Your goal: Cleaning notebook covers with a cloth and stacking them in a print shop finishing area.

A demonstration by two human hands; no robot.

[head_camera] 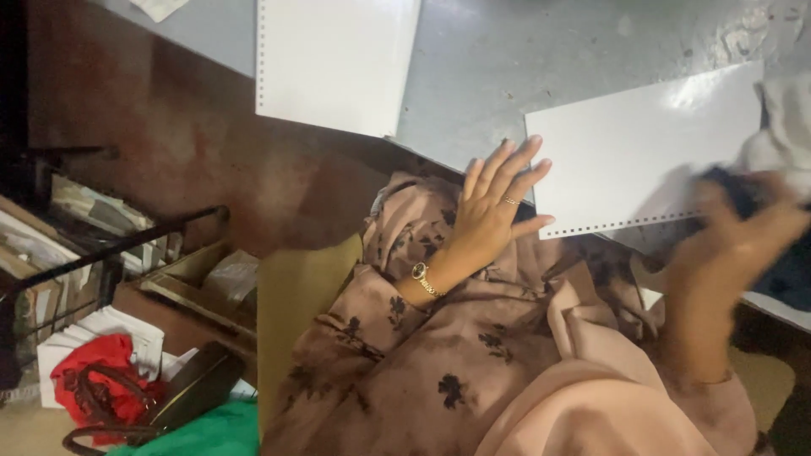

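Note:
My left hand [494, 207], wearing a ring and a gold wristwatch, lies flat with fingers spread, its fingertips at the left edge of a white sheet [642, 156] that has a row of punched holes along one side. The sheet lies on a grey tabletop [507, 67]. My right hand [726, 253] is blurred at the sheet's lower right corner, its fingers curled around a dark object [748, 192]. A white cloth [786, 127] shows just beyond that hand. Both sleeves are pink with a dark flower print.
A second white punched sheet [334, 59] lies further along the tabletop. Below the table edge are a cardboard box [198, 283], stacked papers [101, 329], a red bag [97, 380], a green cloth [211, 431] and a dark metal rack [93, 253].

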